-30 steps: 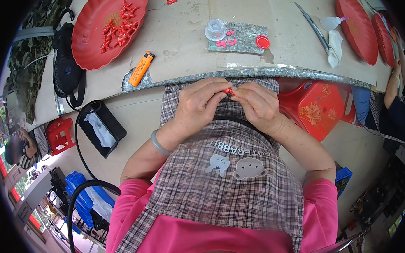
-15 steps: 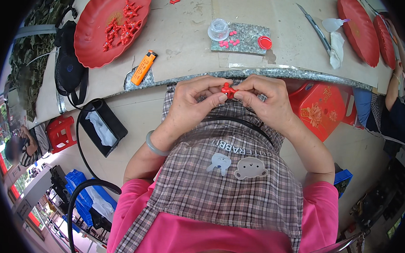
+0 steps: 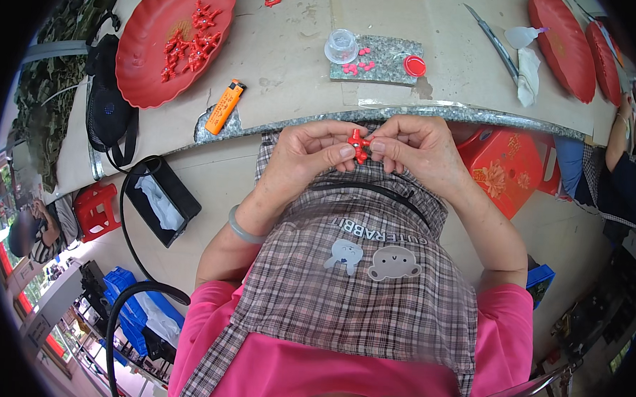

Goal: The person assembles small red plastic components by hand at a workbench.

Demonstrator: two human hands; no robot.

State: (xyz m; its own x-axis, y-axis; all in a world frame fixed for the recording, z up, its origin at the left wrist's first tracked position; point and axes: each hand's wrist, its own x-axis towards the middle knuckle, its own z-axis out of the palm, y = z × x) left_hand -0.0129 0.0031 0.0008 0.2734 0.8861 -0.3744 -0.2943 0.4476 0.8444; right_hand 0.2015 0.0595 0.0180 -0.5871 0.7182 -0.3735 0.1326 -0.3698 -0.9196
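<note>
Just off the table's front edge, a small glossy red figurine (image 3: 359,145) is held between my two hands. My left hand (image 3: 309,150) is closed, pinching it between thumb and fingers. From the other side, my right hand (image 3: 418,150) is closed too, its thumb and fingertips pressed at the figurine's right side; whether a tiny part sits between them I cannot make out. Beyond the hands lies a speckled grey slab (image 3: 388,56) bearing a clear plastic cup (image 3: 341,47), several small pink pieces (image 3: 358,67) and a round red cap (image 3: 414,66).
Several red figurines lie in a scalloped red tray (image 3: 143,63) at the left. Nearby are an orange lighter (image 3: 225,107) and a black pouch (image 3: 109,83). Tweezers (image 3: 491,43), a white tissue (image 3: 528,76) and another red tray (image 3: 562,49) lie right. A red stool (image 3: 500,171) stands below.
The figurine has turned in my fingers and now stands more upright, showing more of its length. My right fingertips have shifted slightly along its side.
</note>
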